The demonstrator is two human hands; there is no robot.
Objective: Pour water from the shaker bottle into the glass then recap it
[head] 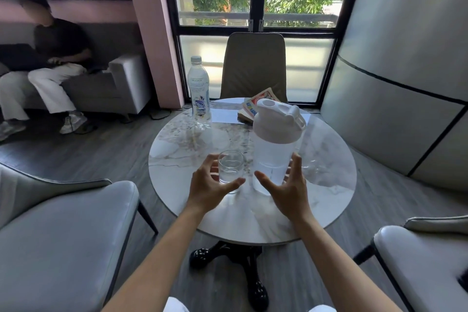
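Surface: one round marble-patterned top [329,159] on a black pedestal base, directly in front of me.
Shaker bottles: one, my shaker bottle [274,149], translucent body with a white lid, standing upright near the middle of the surface; the flip cap looks shut and water fills the lower part.
Glasses: one clear glass [231,167], upright, just left of the shaker bottle, apart from it; it looks to hold some water.
Hands: two, both mine, both bare.
Left hand: my left hand [211,185] is spread open with fingers curved, on the near side of the glass; I cannot tell whether the thumb tip touches it, and nothing is gripped.
Right hand: my right hand [286,185] is open too, thumb and fingers parted to either side of the shaker bottle's lower body, cupped close but not closed on it.
Water bottles: one clear plastic bottle [198,94] with a pale cap and a printed label, upright at the far left edge of the surface.
Books: one paperback [250,109], lying flat at the far edge, partly hidden behind the shaker lid.
Chairs: three around the surface, one brown [254,66] opposite me, one grey [63,235] at my left, one pale [425,256] at my right.
Other people: one person [58,58] seated on a grey sofa at far left.
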